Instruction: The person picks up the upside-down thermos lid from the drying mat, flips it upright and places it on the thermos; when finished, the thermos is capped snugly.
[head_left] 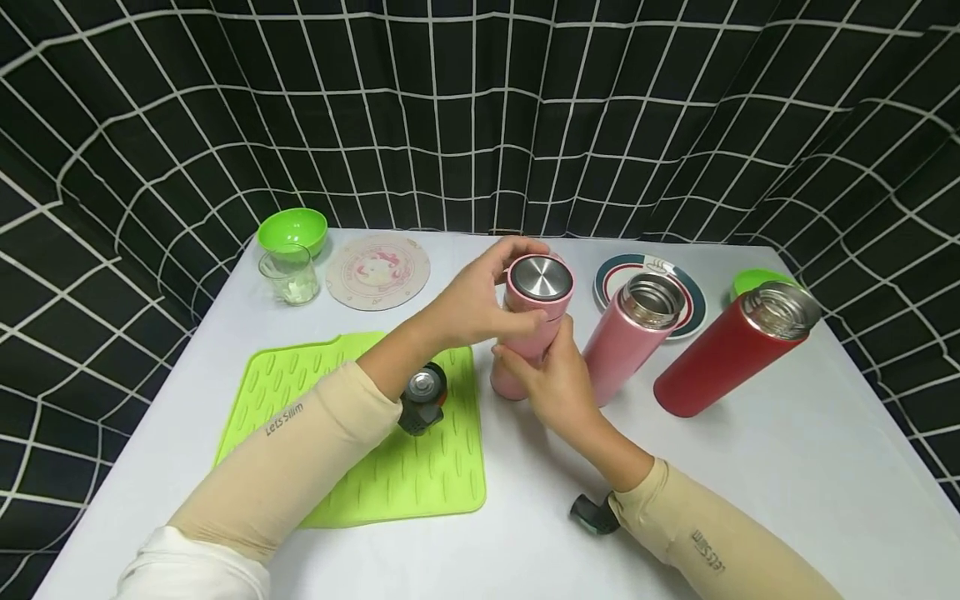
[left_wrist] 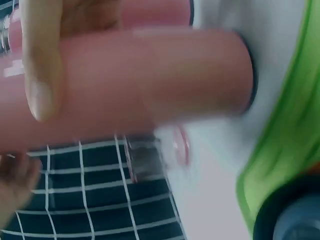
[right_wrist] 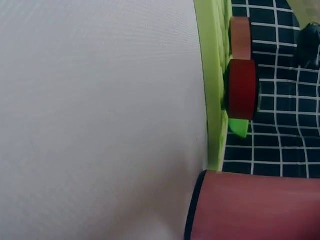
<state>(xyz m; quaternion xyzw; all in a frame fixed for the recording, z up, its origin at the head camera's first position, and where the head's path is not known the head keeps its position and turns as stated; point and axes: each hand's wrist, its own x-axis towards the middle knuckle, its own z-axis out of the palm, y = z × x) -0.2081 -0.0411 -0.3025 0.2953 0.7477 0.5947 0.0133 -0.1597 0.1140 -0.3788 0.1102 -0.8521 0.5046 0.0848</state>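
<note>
A pink thermos flask, topped by a pink lid with a steel disc, stands upright on the table. My left hand grips it around the lid from the left, thumb across the front. Lower down, my right hand holds the flask's body. The left wrist view shows the flask's body close up. To the right are a lidless pink flask and a lidless red flask, both with bare steel mouths. A red lid and a pink lid sit on the green mat.
The green mat lies under my left forearm. At the back left are a green bowl, a glass with white pieces and a round pink-printed board. A blue-rimmed plate and another green bowl are behind the lidless flasks.
</note>
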